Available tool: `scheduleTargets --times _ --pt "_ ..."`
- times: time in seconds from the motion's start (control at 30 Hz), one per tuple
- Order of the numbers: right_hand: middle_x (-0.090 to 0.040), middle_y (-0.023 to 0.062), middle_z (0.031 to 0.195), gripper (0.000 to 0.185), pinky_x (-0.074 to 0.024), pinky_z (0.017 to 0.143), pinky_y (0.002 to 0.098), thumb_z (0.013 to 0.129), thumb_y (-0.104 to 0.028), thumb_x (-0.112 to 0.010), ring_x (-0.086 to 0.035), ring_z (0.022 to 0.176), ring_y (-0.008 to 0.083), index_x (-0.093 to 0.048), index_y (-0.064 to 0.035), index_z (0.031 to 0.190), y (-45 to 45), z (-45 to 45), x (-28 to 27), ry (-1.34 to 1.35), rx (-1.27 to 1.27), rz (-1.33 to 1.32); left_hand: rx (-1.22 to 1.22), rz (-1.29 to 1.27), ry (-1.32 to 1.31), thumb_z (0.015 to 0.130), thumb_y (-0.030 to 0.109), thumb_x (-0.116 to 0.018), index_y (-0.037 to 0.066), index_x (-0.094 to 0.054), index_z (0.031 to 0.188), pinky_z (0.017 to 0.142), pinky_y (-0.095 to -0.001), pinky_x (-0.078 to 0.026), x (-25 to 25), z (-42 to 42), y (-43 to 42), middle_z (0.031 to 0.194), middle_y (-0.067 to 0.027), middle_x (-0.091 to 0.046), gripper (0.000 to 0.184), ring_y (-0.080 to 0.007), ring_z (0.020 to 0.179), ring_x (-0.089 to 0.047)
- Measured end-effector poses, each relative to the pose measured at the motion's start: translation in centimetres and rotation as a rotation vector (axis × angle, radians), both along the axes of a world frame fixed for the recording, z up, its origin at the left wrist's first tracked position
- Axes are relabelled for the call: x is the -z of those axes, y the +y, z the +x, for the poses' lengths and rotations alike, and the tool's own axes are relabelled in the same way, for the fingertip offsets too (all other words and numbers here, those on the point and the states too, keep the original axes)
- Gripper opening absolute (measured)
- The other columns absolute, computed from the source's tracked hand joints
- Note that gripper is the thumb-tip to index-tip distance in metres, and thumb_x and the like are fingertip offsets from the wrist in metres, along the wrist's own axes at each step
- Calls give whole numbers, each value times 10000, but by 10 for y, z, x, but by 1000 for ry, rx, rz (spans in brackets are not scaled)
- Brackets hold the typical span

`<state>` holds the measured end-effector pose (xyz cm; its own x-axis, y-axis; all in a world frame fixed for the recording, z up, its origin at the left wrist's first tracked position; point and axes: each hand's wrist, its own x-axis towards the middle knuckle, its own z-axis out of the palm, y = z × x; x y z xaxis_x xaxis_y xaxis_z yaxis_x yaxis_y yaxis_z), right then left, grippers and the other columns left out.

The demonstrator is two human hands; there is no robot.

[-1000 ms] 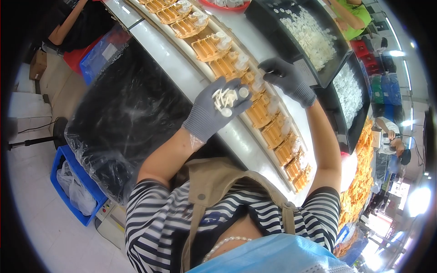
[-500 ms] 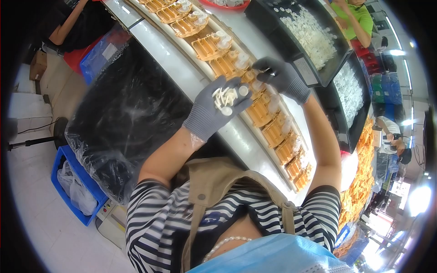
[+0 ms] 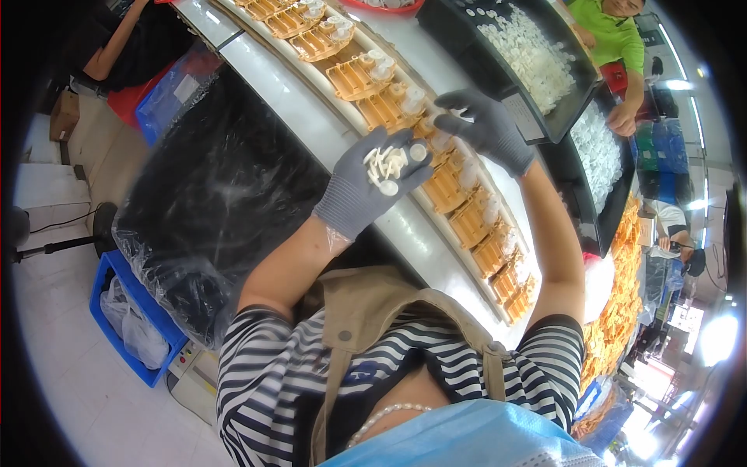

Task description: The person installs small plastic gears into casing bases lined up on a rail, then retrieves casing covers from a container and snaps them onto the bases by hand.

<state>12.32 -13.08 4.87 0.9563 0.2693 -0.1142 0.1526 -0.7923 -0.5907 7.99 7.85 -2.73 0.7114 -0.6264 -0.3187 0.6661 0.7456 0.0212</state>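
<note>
My left hand [image 3: 366, 187], in a grey glove, is palm up with fingers partly curled around a small heap of white plastic discs [image 3: 387, 165]. One round white disc [image 3: 418, 152] rests near its fingertips. My right hand [image 3: 492, 134], also gloved in grey, hovers over the far side of the row of orange plastic trays [image 3: 445, 187], thumb and forefinger apart. A pale spot shows between those fingers; I cannot tell whether it is a part or the background. Clear round parts [image 3: 412, 100] sit along the far edge of the trays.
Black bins hold white discs [image 3: 537, 66] and clear parts [image 3: 597, 156] beyond the line. Orange pieces [image 3: 611, 311] are heaped to the right. Black plastic sheeting [image 3: 210, 202] lies at left, with a blue crate [image 3: 132, 327] below. A co-worker's hand [image 3: 622, 119] is by the clear-part bin.
My right thumb and forefinger have spread apart slightly. The tray row has shifted a little, and my left hand has barely moved. The co-worker in green has lowered a hand to the bin.
</note>
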Motion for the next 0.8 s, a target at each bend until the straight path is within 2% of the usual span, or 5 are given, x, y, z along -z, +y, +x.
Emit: scheduleTargets --times 0.17,0.23,0.4,0.63,0.8 --pt "-670 98 1083 210 -520 873 306 848 -159 -687 -628 974 182 -678 -75 1041 9 -26 -4 -8 -149 82 42 -46 -2 1010 301 -396 -62 -444 1257 1007 -524 -436 0 -2 -4 1201 -225 -537 442 -352 1133 -539" --pt "-674 89 1010 198 -520 830 337 817 -161 -700 -636 915 226 -680 -93 1001 8 -33 0 -190 -293 89 66 -86 -3 1010 264 -415 -53 -434 1236 961 -475 -492 -2 -4 -6 1159 -189 -533 389 -282 1101 -558" --pt "-657 77 916 168 -514 777 373 774 -120 -694 -621 854 289 -631 -80 924 0 -50 0 -291 -470 -27 150 -62 -13 1011 278 -407 -24 -476 1197 967 -464 -485 -10 -14 -12 1141 -181 -550 361 -280 1095 -557" --pt "-652 88 904 192 -528 716 371 739 -132 -707 -632 827 275 -636 -96 914 2 -87 -11 -168 -303 -397 226 -67 23 1001 284 -431 0 -509 1163 962 -454 -493 -8 -23 -33 1082 -165 -583 337 -283 1042 -586" --pt "-684 86 893 205 -547 772 296 787 -65 -677 -671 803 176 -655 -42 989 -29 -82 -14 -165 -80 -72 260 -45 82 994 295 -442 -25 -474 1242 1012 -507 -432 -7 -28 -34 1193 -227 -544 406 -367 1122 -539"
